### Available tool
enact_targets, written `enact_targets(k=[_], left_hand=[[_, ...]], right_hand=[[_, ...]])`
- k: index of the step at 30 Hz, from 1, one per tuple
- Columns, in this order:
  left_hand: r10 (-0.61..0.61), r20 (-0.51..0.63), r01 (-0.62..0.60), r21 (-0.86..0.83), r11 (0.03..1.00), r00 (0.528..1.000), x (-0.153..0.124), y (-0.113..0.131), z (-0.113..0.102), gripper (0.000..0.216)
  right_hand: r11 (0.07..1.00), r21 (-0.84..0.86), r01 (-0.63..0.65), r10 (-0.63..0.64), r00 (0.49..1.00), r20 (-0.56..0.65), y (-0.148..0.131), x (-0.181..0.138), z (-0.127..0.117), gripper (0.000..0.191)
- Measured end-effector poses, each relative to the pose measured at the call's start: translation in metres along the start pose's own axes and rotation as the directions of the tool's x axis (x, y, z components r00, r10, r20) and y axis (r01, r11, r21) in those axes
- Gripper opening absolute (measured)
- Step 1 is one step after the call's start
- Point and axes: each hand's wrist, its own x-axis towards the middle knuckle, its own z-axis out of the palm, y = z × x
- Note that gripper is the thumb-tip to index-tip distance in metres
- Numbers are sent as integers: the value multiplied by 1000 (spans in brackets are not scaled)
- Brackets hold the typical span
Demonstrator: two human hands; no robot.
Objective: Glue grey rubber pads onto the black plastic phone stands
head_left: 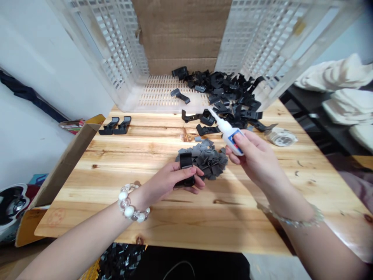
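My left hand (175,175) grips a black plastic clip-like part (185,159) in front of a heap of small grey pads (209,159). In my right hand (252,151) is a white glue bottle (231,137) with a blue label, its thin nozzle pointing up and to the left, apart from the black part. Two similar black parts (115,125) stand side by side at the table's left. Many more loose black parts (227,91) lie piled at the crate's mouth and spill onto the wood.
A white plastic crate (122,99) lies on its side at the back, with cardboard (183,35) behind. A tape roll (281,137) sits on the right of the wooden table (116,167). An open carton (62,163) is at left; black pieces (121,258) fill a container below the front edge.
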Motion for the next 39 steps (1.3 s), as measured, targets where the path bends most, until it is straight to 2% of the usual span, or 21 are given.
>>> enact_targets(k=[4,8,13,18,24,30,39], left_hand=[[-42,5,42,-9,999,999,0,-2,0,27],[-72,7,72,-6,997,997,0,-4,0,25],[-131,19,130,21,991,991,-1,-5,1,25],[-269,122,262,69,963,955,-2,-8,2,26],[-394,250,364,160,918,884,0,-13,-1,24],[-358,245,328,154,932,901,1,-16,-2,28],[-324,240,273,222,936,915,0,-16,-1,31]], right_hand=[[991,95,91,-83,993,-83,-5,5,-7,29],[976,202,84,-66,993,-93,-10,9,-15,36],[966,222,136,-95,978,-185,-17,10,-20,43],[941,242,238,-178,952,-248,-24,1,-14,31],[961,107,254,-227,950,-215,-24,-7,-9,12],[980,97,175,-148,960,-236,-24,-8,-8,11],[984,33,175,-169,977,-126,-16,-8,-10,11]])
